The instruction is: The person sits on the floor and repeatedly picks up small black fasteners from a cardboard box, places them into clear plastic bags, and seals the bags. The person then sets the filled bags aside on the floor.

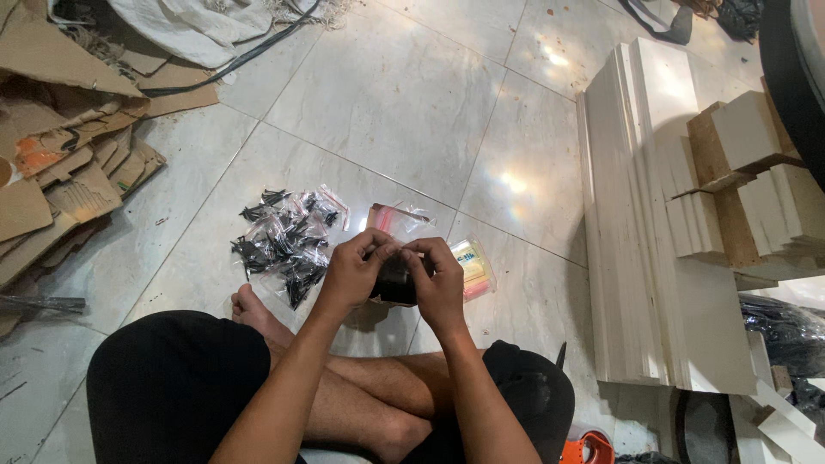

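I sit cross-legged on a tiled floor. My left hand (355,271) and my right hand (438,283) are together in front of me, both pinching a small clear plastic bag of black screws (395,282) at its top edge. Left of my hands a pile of similar small bags of black screws (284,236) lies on the floor. Just beyond my hands lie a clear packet with a pink strip (391,216) and a packet of yellow and pink pieces (475,266).
A stack of long white boards (653,258) lies on the right, with short white-faced wood blocks (748,180) on top. Torn cardboard (60,146) is heaped at the left. A white sack (198,26) and black cable lie at the back. An orange tool (589,448) is by my right knee.
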